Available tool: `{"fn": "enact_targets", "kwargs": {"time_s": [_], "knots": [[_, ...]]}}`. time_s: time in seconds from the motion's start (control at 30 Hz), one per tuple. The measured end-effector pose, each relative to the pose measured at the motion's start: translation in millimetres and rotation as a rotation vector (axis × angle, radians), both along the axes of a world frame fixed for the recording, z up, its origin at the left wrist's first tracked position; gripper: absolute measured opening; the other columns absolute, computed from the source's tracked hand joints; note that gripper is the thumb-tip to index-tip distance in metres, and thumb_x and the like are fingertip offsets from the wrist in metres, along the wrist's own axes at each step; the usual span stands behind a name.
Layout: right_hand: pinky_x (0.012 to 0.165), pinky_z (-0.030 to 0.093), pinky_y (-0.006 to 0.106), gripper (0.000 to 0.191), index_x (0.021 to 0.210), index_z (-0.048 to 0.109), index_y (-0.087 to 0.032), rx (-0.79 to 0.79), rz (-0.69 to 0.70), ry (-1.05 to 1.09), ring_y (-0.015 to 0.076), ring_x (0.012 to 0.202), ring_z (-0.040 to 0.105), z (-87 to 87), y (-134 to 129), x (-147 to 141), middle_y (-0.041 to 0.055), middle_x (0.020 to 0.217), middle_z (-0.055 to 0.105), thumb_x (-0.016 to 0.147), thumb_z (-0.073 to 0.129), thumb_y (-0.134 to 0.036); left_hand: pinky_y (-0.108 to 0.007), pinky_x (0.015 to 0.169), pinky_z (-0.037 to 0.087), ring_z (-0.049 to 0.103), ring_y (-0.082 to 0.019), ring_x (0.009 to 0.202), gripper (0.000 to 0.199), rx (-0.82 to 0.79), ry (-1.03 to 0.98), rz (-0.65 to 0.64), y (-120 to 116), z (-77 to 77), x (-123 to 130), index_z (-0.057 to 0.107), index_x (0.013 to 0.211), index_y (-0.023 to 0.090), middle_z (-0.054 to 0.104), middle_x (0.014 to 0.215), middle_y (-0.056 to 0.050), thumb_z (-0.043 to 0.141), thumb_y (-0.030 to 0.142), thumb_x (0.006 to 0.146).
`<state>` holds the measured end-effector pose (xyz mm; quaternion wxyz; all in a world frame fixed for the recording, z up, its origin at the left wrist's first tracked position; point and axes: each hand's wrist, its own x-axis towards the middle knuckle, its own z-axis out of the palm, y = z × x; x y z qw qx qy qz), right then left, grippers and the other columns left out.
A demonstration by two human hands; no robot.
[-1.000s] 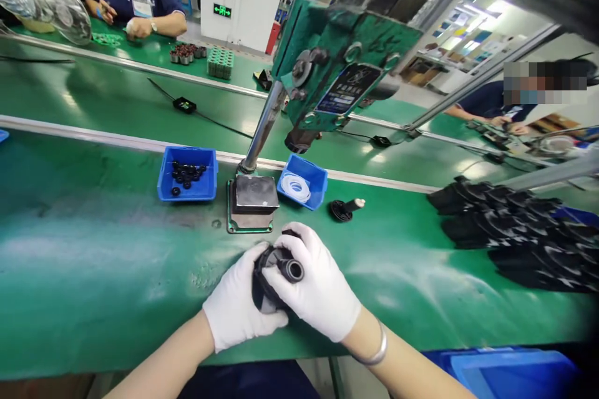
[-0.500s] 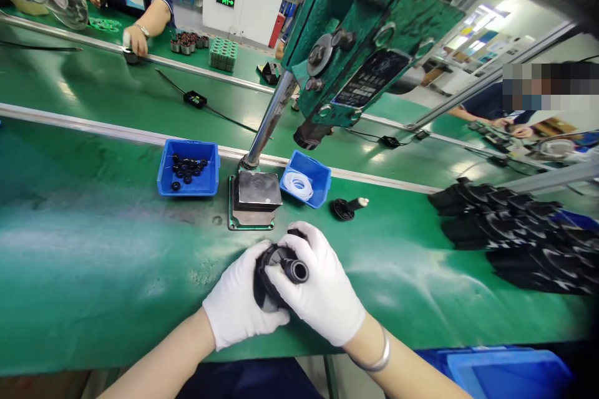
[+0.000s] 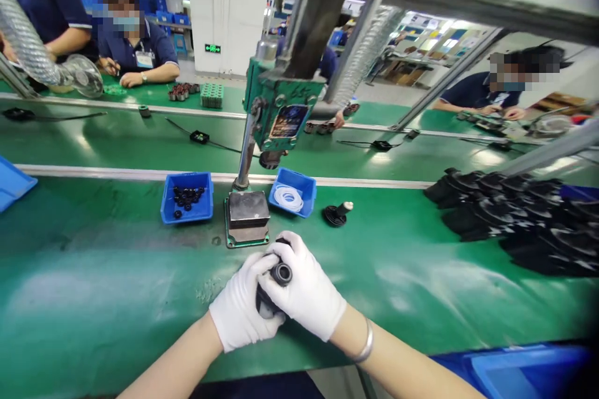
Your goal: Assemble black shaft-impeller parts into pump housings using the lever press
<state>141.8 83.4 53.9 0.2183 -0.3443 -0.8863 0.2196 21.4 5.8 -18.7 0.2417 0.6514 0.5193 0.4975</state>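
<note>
Both my hands wear white gloves and grip one black plastic part with a round tube end facing up at me. My left hand wraps its lower left side, and my right hand closes around the tube from the right. Most of the part is hidden under the gloves. Just beyond stands the press base with its metal block. A blue bin of small black rings is left of it; another blue bin with white rings is right. A black round piece with a pale-tipped stem lies further right.
Above the base hangs the green press head on a steel column. Several black plastic housings are stacked at the right. A blue crate sits at the lower right, a blue bin at the left edge. Co-workers sit across the bench.
My view has lifted and pulled back, showing more of the room. My left fingers have come up closer to the tube end; both hands still hold the black part.
</note>
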Motion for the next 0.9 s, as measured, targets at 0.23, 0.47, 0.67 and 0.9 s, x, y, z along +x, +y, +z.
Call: {"fn": "enact_targets", "kwargs": {"time_s": [0.23,0.47,0.67,0.9], "knots": [[0.103,0.047,0.046,0.036,0.129,0.052,-0.022,0.187,0.099,0.313,0.0252,0.118,0.057,80.2,65.8,32.0,0.0108,0.129,0.057,0.098,0.045,-0.039,-0.05,0.109,0.042,0.055,-0.032,0.123,0.079,-0.006,0.088,0.136,8.6,53.2,-33.0,0.036,0.135,0.023,0.052,0.134,-0.012,0.069,0.014,0.063],[0.112,0.036,0.035,0.046,0.138,0.041,-0.014,0.249,0.137,0.849,0.0202,0.138,0.04,258.8,164.2,-48.6,0.0083,0.142,0.046,0.096,0.052,-0.03,-0.055,0.108,0.04,0.057,-0.032,0.121,0.077,-0.034,-0.003,0.203,80.1,89.1,-79.5,0.037,0.131,0.017,0.058,0.127,-0.015,0.074,0.031,0.065],[0.055,0.042,0.012,0.052,0.103,0.049,-0.008,0.063,0.253,0.895,-0.0016,0.051,0.062,309.0,130.7,-57.6,-0.0115,0.073,0.048,0.097,0.003,-0.03,-0.055,0.109,0.038,0.057,-0.032,0.122,0.082,-0.04,0.008,0.156,103.6,82.3,-82.1,0.035,0.132,0.016,0.059,0.129,-0.016,0.076,0.033,0.063],[0.034,0.045,0.023,0.022,0.072,0.047,-0.025,0.239,0.257,1.354,0.0088,0.038,0.041,227.9,49.1,2.5,-0.0075,0.055,0.046,0.09,0.057,-0.016,-0.054,0.109,0.039,0.059,-0.032,0.12,0.081,-0.073,0.048,0.175,102.5,85.4,-83.8,0.035,0.13,0.017,0.06,0.127,-0.016,0.075,0.036,0.063]]}}
